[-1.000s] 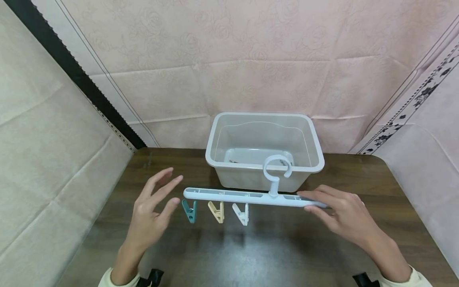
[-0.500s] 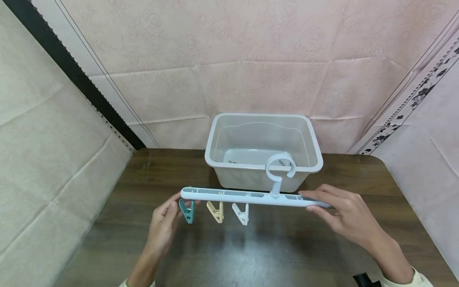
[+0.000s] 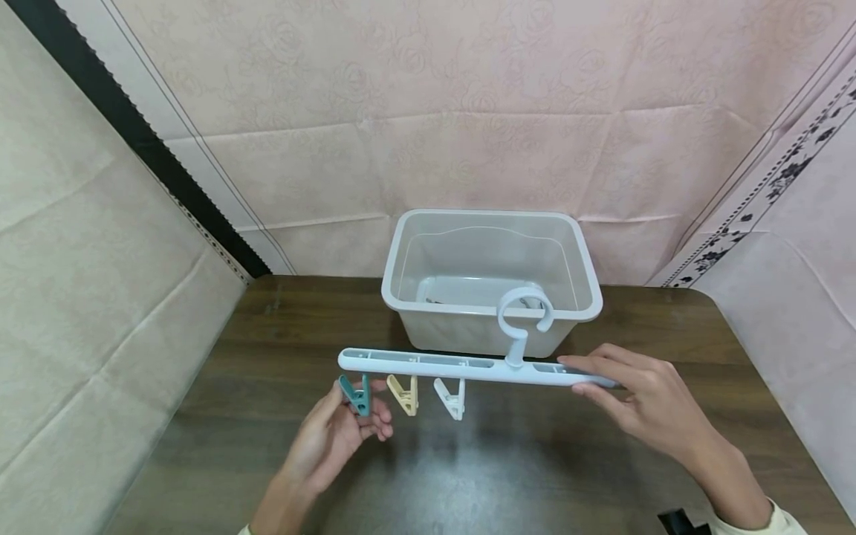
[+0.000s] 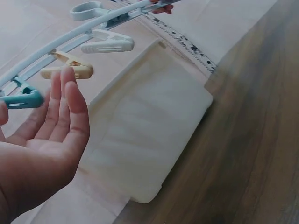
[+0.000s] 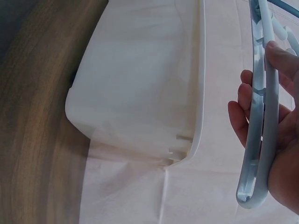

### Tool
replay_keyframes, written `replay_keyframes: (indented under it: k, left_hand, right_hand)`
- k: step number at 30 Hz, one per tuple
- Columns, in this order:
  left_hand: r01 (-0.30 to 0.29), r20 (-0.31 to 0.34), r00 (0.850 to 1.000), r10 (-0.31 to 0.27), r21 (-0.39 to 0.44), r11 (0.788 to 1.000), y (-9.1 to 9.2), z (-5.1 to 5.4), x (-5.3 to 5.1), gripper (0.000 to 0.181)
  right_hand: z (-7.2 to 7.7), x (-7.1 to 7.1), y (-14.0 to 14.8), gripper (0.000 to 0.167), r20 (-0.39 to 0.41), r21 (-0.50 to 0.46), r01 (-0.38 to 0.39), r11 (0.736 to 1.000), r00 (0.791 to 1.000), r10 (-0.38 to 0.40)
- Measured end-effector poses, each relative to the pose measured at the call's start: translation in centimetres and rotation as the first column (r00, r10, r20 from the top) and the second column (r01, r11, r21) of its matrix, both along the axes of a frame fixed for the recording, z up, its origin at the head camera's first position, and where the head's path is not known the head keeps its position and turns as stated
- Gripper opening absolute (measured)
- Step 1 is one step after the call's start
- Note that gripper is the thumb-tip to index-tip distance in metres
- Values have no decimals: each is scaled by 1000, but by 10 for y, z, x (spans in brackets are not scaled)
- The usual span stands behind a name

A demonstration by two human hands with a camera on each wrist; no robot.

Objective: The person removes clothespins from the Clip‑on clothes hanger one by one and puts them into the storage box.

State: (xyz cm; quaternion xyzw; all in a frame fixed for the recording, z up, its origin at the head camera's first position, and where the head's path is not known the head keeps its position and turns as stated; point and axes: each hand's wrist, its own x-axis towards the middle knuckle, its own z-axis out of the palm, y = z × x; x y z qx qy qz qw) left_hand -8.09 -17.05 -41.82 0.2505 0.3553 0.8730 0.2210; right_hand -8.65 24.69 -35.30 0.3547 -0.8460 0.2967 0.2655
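A pale blue hanger [image 3: 428,364] [image 4: 93,23] is held up level by my right hand [image 3: 649,401] [image 5: 286,172], thumb and fingers gripping its right end. From its left half hang a teal clip [image 3: 364,405] [image 4: 25,100], a yellow clip [image 3: 409,403] [image 4: 77,72] and a white clip [image 3: 456,405] [image 4: 110,44]. My left hand [image 3: 328,446] [image 4: 46,163] is at the teal clip, palm turned up, its fingers extended behind and beside it. The thumb is mostly out of the left wrist view, and whether it touches the clip cannot be told.
Behind the hanger, a light grey plastic basket [image 3: 455,332] [image 4: 149,116] [image 5: 140,70] stands at the back of the brown wooden table [image 3: 521,461]. Some small items lie at its bottom. The hanger's hook overlaps its front rim in the head view. Patterned cloth hangs behind and at the sides.
My left hand has moved right to the teal clip and turned palm up, its fingers now passing behind the clip. The hanger has shifted only slightly; my right hand keeps its grip.
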Motion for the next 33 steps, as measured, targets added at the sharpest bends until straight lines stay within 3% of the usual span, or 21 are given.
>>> replay_keyframes:
  k: [7, 12, 15, 21, 23, 25, 27, 29, 33]
  left_hand:
    - [52, -35, 998, -50, 68, 996, -2, 0, -1, 61]
    - [111, -102, 989, -104, 60, 992, -5, 2, -2, 59]
    - [110, -139, 985, -104, 36, 993, -7, 3, -4, 52]
    - [74, -141, 987, -73, 3, 997, -10, 4, -4, 39]
    - [24, -158, 987, -29, -32, 999, -9, 4, -3, 37]
    - [-64, -181, 982, 46, -98, 993, -9, 5, -2, 36]
    - [-180, -210, 968, 139, -189, 965, -8, 6, 0, 34]
    - [-304, -259, 937, 234, -279, 911, -6, 8, 1, 31]
    - [-519, -415, 835, 362, -370, 771, -2, 9, 4, 25]
  right_hand:
    - [-1, 1, 1, 31, -9, 9, 6, 1000, 1000, -6]
    - [-2, 1, 2, 29, 3, 18, 12, 1000, 1000, -12]
    - [-3, 1, 3, 29, 5, 24, 14, 1000, 1000, -15]
    - [-3, 2, 3, 30, 23, 50, 30, 998, 999, -31]
    - [-3, 2, 3, 33, 43, 69, 42, 997, 998, -45]
    - [-3, 3, 3, 38, 64, 88, 55, 995, 996, -61]
    - [-3, 3, 3, 41, 76, 101, 64, 993, 995, -71]
    - [-3, 2, 3, 37, 71, 106, 65, 992, 995, -73]
    - [-5, 1, 3, 31, 37, 106, 56, 993, 998, -60]
